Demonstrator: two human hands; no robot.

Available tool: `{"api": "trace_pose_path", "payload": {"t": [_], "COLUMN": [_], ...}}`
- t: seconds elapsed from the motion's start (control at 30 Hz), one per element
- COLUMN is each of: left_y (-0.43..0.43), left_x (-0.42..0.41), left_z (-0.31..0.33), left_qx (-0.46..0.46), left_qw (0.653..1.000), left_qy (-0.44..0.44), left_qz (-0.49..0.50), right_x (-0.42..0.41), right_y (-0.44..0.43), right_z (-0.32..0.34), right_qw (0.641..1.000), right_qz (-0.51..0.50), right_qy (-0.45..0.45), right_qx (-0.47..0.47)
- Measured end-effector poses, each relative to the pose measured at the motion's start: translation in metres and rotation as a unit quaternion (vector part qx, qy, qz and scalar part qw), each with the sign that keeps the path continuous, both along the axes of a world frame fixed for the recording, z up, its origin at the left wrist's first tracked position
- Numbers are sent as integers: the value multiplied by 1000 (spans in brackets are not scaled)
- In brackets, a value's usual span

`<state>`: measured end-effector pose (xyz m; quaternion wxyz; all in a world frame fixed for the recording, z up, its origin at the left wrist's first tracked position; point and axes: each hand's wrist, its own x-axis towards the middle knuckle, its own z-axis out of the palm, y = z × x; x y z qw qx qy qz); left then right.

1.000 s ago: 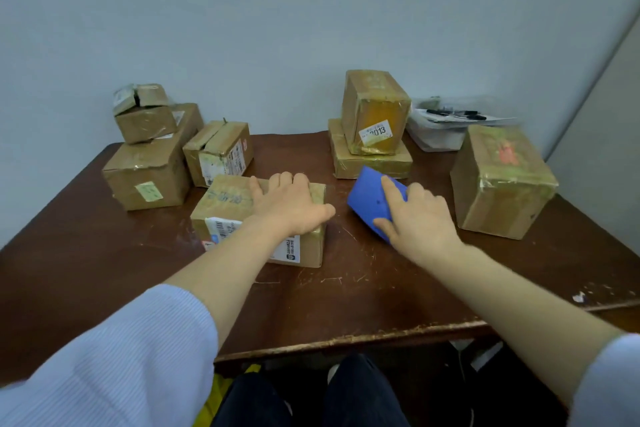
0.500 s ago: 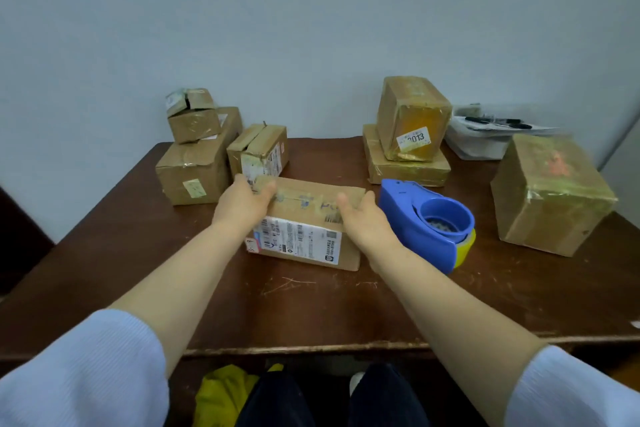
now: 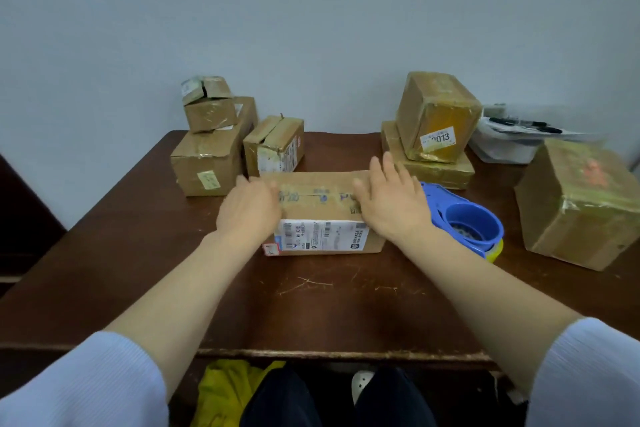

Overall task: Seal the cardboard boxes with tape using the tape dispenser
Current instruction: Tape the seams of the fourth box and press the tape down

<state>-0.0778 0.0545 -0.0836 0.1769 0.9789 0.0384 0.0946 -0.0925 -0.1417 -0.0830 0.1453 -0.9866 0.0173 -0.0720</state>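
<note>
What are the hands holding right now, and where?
Nothing is gripped. The left hand and right hand rest on the top ends of the labelled brown cardboard box.

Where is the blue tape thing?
In the head view, the blue tape dispenser sits on the table, right of the labelled box, beside the right hand.

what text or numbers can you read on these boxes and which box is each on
"3013", first digit unsure: white label on upright yellow-taped box.
Shipping label on nearest box: print too small to read.
Blue writing on its top: blurred.
Red marking on right-hand box: blurred.
Labels on left boxes: unreadable.
</note>
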Motion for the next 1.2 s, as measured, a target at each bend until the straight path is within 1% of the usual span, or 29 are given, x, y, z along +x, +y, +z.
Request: {"api": "trace_pose_path", "payload": {"t": [0.03,0.07,0.1,0.13,0.17,0.23,0.3,0.33,0.4,0.47,0.53,0.57,0.6,0.63,0.67,0.7,0.73,0.77,0.8,0.87,0.93,1.07,1.13,1.2], "left_y": [-3,-7,-11,-14,-15,-8,1,4,6,3,0,-2,-3,-6,-8,-12,-16,-20,-22,-22,-20,-17,-16,-14], "left_x": [-5,-10,-15,-18,-18,-12,-8,-8,-13,-17,-23,-26,-25,-21,-14,-7,-1,3,8,12,14,14,12,9], "left_z": [2,3,0,-3,-7,-10,-11,-11,-9,-7,-2,3,7,10,10,10,9,8,5,-1,-7,-13,-12,-8], "left_qx": [45,77,107,119,121,118,125,117,89,93,95,70,31,-20,-79,-140,-192,-226,-247,-264,-249,-227,-230,-231], "left_qw": [998,990,975,962,957,957,959,961,968,971,974,977,982,988,993,989,979,968,962,959,965,971,969,968], "left_qy": [-28,-70,-94,-88,-59,-13,-11,-10,-3,-15,-69,-102,-114,-101,-57,11,71,107,116,84,40,7,-12,-27], "left_qz": [-37,-96,-171,-230,-258,-263,-256,-251,-235,-221,-196,-173,-145,-111,-73,-40,-15,6,24,54,71,80,86,98], "right_x": [-6,-11,-14,-16,-14,-8,-4,-4,-9,-19,-25,-24,-22,-18,-12,-6,0,7,12,19,22,25,26,26], "right_y": [6,13,20,25,27,20,11,8,4,4,5,5,6,9,12,17,22,27,31,36,36,24,17,16], "right_z": [4,4,0,-3,-5,-2,0,-1,-9,-18,-19,-16,-10,-4,-1,3,6,7,8,8,6,-3,-5,-3], "right_qw": [998,992,984,978,973,969,968,970,978,984,990,987,981,978,979,980,980,979,977,981,984,989,987,986], "right_qz": [51,111,163,192,208,224,229,225,190,142,90,55,24,-2,-20,-33,-48,-69,-92,-128,-138,-120,-134,-136], "right_qy": [-31,-41,-32,-15,-6,15,36,33,-26,-95,-93,-81,-78,-76,-66,-44,-10,27,54,60,44,3,-27,-21], "right_qx": [-37,-52,-63,-80,-97,-101,-94,-91,-85,-48,59,128,177,194,193,191,192,192,183,133,105,82,82,91]}}
